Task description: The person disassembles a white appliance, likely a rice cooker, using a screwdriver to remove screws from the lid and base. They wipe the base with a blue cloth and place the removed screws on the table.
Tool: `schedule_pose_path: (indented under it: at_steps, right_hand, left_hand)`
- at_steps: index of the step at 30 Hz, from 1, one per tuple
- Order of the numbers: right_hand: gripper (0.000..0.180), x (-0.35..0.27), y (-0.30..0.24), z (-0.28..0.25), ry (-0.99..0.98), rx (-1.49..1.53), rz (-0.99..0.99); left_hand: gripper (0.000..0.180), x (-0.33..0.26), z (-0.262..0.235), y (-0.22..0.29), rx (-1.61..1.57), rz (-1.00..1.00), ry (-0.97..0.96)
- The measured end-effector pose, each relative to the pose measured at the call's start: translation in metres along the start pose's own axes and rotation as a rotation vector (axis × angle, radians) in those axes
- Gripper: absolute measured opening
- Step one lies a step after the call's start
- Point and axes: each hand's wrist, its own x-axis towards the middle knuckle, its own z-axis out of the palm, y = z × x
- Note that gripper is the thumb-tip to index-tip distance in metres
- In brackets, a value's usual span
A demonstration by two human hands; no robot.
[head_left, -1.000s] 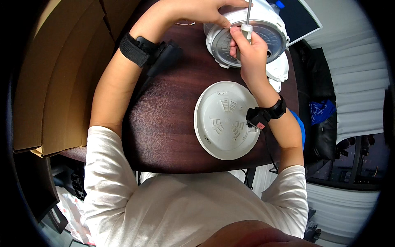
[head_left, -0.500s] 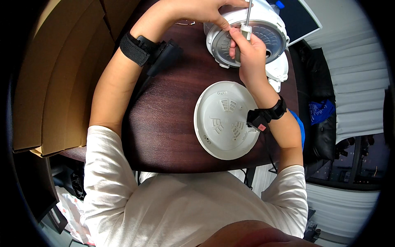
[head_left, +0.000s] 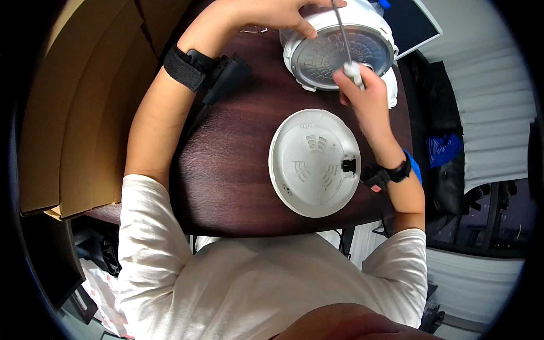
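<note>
A white round appliance (head_left: 362,16) lies tipped at the back of the table, its grey embossed metal disc (head_left: 323,56) turned toward me. My left hand (head_left: 277,14) rests at its upper left, thumb stretched over the rim and fingers apart; the fingertips reach the picture's top edge. My right hand (head_left: 367,93) is closed around the pale handle of a screwdriver (head_left: 344,39). The long metal shaft points up across the disc, with its tip near the left fingertips. What the tip touches cannot be made out. Nearer to me lies a round white vented cover (head_left: 303,195) with a black clip (head_left: 348,165).
The dark brown table (head_left: 226,153) carries all this. Tall cardboard (head_left: 85,107) lines the left side. A dark panel with a white frame (head_left: 416,28) stands at the back right. Beyond the right edge is a black sofa (head_left: 445,190) with a blue cloth (head_left: 443,150).
My right hand has drawn the screwdriver down and to the right, away from my left thumb. The wrist strap has moved off the vented cover, baring its black clip. The left hand stays almost still.
</note>
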Motion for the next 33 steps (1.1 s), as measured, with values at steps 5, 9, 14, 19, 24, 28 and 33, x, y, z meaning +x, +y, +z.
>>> schedule_pose_path:
  at_steps: [5,9,14,19,24,28,33]
  right_hand:
    - [0.02,-0.043,0.045,-0.074,-0.052,-0.521,-0.094]
    - [0.02,-0.084,0.101,-0.121,0.005,-0.532,0.135]
    - [0.022,-0.121,0.129,-0.117,0.019,-0.754,0.182]
    - [0.024,-0.121,0.125,-0.112,0.035,-0.867,0.012]
    - [0.016,-0.092,0.095,-0.108,0.085,-0.917,-0.275]
    - [0.019,-0.032,0.031,-0.065,0.138,-0.834,-0.635]
    - [0.023,0.031,-0.012,0.003,0.175,-0.794,-0.95]
  left_hand:
    - [0.073,-0.002,-0.003,0.014,0.0,-0.043,-0.02]
    - [0.073,0.001,0.0,0.0,0.064,0.003,0.006]
    - [0.073,0.0,0.0,-0.001,0.079,0.041,0.019]
    - [0.074,0.0,-0.002,0.002,0.115,0.002,0.011]
    - [0.073,0.003,0.001,-0.006,0.055,0.057,0.011]
    - [0.073,0.0,-0.001,0.0,0.082,0.034,0.016]
    - [0.071,-0.002,-0.001,0.001,0.086,0.034,0.036]
